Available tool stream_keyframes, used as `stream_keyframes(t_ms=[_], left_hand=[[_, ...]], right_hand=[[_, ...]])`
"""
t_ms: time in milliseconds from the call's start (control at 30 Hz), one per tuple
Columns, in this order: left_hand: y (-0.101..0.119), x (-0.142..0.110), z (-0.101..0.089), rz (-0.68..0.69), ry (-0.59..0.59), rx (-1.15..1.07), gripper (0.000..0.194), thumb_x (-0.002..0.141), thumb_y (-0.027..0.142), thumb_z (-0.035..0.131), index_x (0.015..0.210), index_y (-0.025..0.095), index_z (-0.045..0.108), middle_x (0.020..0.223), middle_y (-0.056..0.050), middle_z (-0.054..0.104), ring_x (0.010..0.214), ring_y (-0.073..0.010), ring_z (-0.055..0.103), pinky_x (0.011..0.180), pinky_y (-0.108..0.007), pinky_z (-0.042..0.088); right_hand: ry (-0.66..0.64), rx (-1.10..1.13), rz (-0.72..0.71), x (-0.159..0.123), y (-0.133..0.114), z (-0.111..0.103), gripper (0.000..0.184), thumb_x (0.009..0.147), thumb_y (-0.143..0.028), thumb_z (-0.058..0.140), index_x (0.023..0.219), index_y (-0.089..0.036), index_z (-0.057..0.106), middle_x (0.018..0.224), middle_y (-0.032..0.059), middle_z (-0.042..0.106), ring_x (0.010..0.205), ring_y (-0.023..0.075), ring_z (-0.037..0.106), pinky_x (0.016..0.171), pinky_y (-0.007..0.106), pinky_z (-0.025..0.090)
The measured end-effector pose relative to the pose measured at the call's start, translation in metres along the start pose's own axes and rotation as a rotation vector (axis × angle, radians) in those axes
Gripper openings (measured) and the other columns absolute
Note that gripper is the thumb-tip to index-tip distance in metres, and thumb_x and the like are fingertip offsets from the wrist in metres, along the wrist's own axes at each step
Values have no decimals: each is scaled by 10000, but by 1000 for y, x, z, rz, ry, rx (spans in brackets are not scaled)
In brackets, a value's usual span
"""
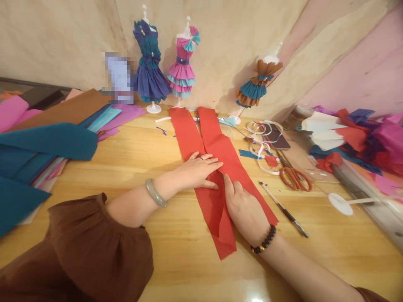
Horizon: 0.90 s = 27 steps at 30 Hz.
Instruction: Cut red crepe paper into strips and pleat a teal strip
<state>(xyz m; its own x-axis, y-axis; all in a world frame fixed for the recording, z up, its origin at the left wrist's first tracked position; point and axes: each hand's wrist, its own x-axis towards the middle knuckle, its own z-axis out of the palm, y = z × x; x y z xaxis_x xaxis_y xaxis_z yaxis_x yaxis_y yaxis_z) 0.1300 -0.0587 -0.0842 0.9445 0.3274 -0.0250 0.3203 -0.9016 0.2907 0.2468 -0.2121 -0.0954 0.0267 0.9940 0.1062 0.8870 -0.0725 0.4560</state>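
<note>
In a brown sleeve (pixel 103 251) over the near left corner of the tabletop (pixel 176 272), lays the left hand (pixel 200 171) open and flat on red strips (pixel 185 130), mid-tabletop, stretching from the far edge toward the near one. Touches them with the curled right hand (pixel 245 207); cannot tell whether pinching. Could crease crookedly if pushed unevenly, or skew if held too lightly, given the buckled near end. Has orange scissors (pixel 291 178) toward the right edge.

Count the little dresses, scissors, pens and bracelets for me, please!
Small colourful bow-trimmed dresses: 3
Orange-handled scissors: 1
Slim black-and-clear pen: 1
Smooth grey-green bracelet and dark beaded bracelet: 2
Total: 7
</note>
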Motion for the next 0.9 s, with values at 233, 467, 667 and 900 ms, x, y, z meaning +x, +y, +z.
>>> stream_keyframes(t_ms=[233,467,667,900], left_hand=[[3,-1,-5,-10,-16,-19,744,838,536,587,1450,203,327,1523,-87,332,1421,-268,249,1130,-503,191],[2,-1,-3,-15,-12,-32,742,833,537,597,1448,222,328,1523,-82,334,1422,-258,247,1137,-485,176],[1,0,-1,-4,-3,-33,762,825,549,600,1451,218,319,1521,-84,341,1418,-268,249,1124,-474,174],[3,-2,-4,123,84,6,631,885,533,529,1416,224,384,1353,-107,552,1244,-250,470,949,-363,325]], right_hand=[[24,-8,-7,0,-1,1,512,826,7,454,1337,-12,445,801,74,574,554,138,595,443,217,456],[22,0,-9,0,-1,3,485,841,-16,479,1326,-13,467,819,78,583,564,147,616,457,229,484],[14,25,6,0,0,5,505,828,0,484,1332,-24,464,825,78,600,562,139,619,453,218,483],[131,93,-63,-24,9,13,525,790,57,429,1313,10,428,784,62,581,524,135,588,416,219,462]])
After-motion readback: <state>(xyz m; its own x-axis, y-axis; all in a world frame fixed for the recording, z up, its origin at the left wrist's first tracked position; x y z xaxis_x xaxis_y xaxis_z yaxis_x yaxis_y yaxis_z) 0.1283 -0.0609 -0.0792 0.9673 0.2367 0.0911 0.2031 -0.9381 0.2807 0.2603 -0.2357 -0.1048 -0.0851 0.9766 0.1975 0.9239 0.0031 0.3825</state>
